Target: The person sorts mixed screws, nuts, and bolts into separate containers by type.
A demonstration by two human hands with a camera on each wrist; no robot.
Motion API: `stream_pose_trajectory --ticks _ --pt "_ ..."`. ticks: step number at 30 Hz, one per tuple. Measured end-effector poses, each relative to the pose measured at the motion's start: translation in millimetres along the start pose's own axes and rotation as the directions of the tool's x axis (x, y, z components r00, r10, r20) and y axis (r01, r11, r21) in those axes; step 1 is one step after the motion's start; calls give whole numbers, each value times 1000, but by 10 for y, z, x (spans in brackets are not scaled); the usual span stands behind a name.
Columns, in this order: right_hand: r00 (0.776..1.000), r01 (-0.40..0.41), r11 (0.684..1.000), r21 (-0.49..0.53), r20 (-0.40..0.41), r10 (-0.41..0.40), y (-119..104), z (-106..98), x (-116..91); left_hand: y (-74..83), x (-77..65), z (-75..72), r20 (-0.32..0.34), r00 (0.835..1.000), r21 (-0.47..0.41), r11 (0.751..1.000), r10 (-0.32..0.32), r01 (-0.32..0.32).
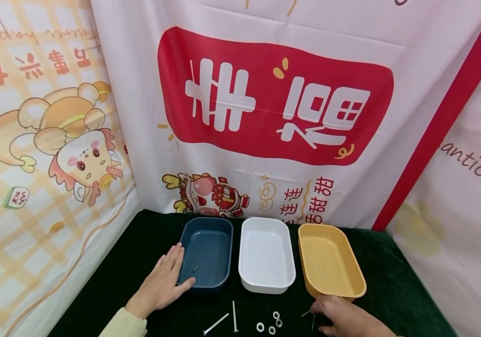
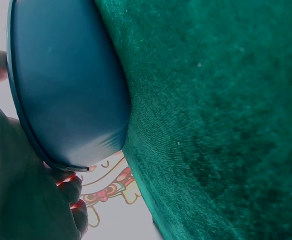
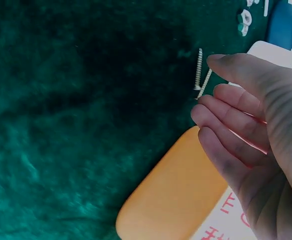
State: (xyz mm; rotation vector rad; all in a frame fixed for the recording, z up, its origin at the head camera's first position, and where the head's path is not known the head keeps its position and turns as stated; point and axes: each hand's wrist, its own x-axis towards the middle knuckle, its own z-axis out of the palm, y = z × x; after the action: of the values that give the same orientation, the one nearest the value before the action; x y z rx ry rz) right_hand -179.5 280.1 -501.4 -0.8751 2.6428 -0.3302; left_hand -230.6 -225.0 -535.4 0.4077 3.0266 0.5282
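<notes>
My left hand (image 1: 160,283) rests on the left rim of the blue tray (image 1: 207,282), fingers straight, thumb over the near corner. One small screw (image 1: 195,268) lies in that tray. The left wrist view has the tray's outer wall (image 2: 68,85) beside my palm. Just in front of the yellow tray (image 1: 329,255), my right hand (image 1: 343,316) reaches down to two small screws. In the right wrist view, one screw (image 3: 199,70) lies by the thumb tip; the slanted screw (image 3: 204,83) shows between thumb and fingers, which are apart and loosely bent.
A white tray (image 1: 266,252) stands between the blue and yellow ones. Two long bolts (image 1: 234,316) and several nuts (image 1: 260,327) lie in front on the dark green cloth (image 1: 396,276). Printed curtains (image 1: 135,93) hang behind and at both sides.
</notes>
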Motion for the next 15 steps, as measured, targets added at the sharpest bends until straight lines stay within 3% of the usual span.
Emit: stream_pose_trajectory --ticks 6,15 --pt "1000 5 1000 14 9 -5 64 90 52 -5 3 18 -2 1000 4 1000 -1 1" --pt "999 45 997 -61 -20 -46 78 145 100 6 -14 3 -3 1000 2 1000 3 -3"
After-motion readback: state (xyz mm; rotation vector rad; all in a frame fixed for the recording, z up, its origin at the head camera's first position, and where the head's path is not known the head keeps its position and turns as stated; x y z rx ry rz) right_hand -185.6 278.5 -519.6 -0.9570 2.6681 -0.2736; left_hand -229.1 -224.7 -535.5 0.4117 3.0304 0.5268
